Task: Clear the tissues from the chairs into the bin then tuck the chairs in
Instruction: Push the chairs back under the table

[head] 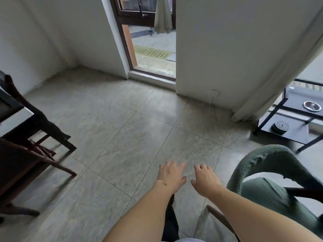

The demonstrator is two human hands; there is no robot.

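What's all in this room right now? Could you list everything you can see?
Green chair: one, green padded back and seat, lower right, beside the right hand.
Dark wooden chairs: apparently two, dark brown, left edge, blurred.
Table: one, dark with a pale top, far left, partly cut off.
Black side table: one, two tiers, right, by the curtain.
Ashtray: one, shiny, on its upper tier.
Round patterned object: one, black and white, lower tier.
Curtain: one, pale, right.
Wall socket: one, white, low on the wall.
Doorway: one, dark frame, centre back.
Left hand: one, open, over the floor.
Right hand: one, open, empty.
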